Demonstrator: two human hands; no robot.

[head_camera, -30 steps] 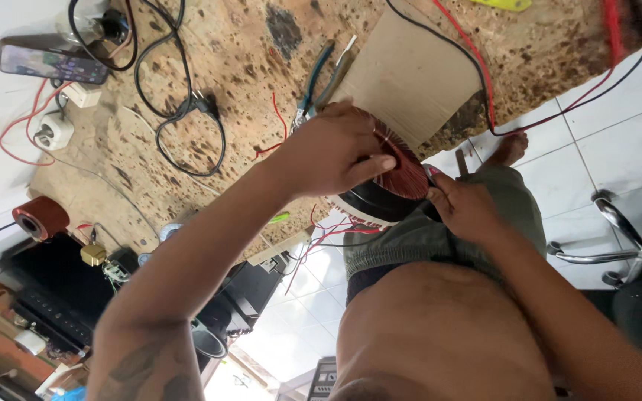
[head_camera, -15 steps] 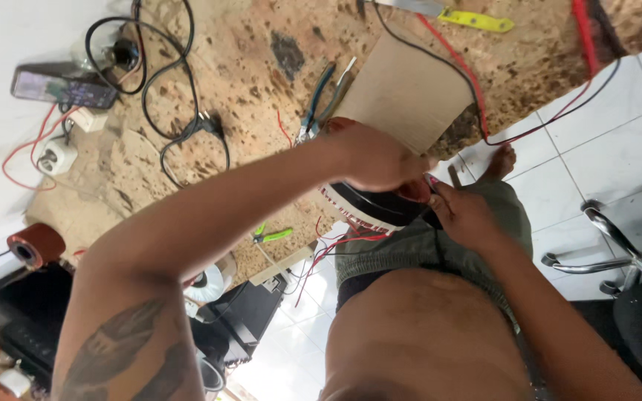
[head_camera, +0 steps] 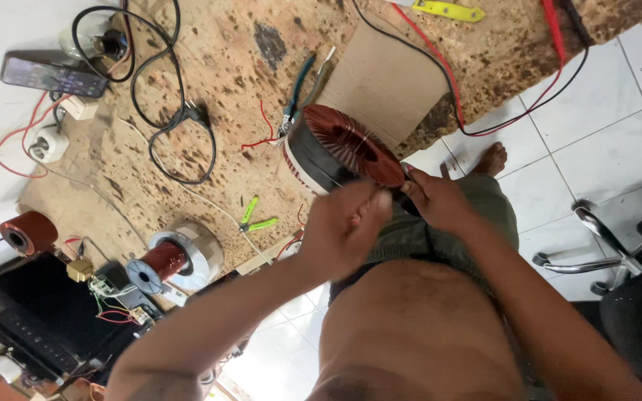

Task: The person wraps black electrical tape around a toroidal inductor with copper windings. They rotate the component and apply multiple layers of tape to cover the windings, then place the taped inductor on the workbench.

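Observation:
A toroidal coil (head_camera: 336, 152) wound with copper-red wire, with a black and white band round its side, stands tilted at the edge of a speckled worktable (head_camera: 224, 67). My left hand (head_camera: 347, 223) is closed in a fist against the coil's near rim, fingers pinched together; any wire in them is too fine to make out. At the coil's right edge my right hand (head_camera: 436, 197) grips the rim with fingers and thumb. My bare torso and lap lie just below both hands.
On the table lie a cardboard sheet (head_camera: 384, 82), blue-handled pliers (head_camera: 295, 96), green cutters (head_camera: 255, 217), a looped black cable (head_camera: 180, 119), a phone (head_camera: 53, 74) and a copper wire spool (head_camera: 163, 263). Red and black leads run across. A chair base (head_camera: 618, 245) stands on white floor tiles.
My left hand has come off the top of the coil and drawn back toward my body, uncovering the copper winding. My right hand stays at the coil's edge.

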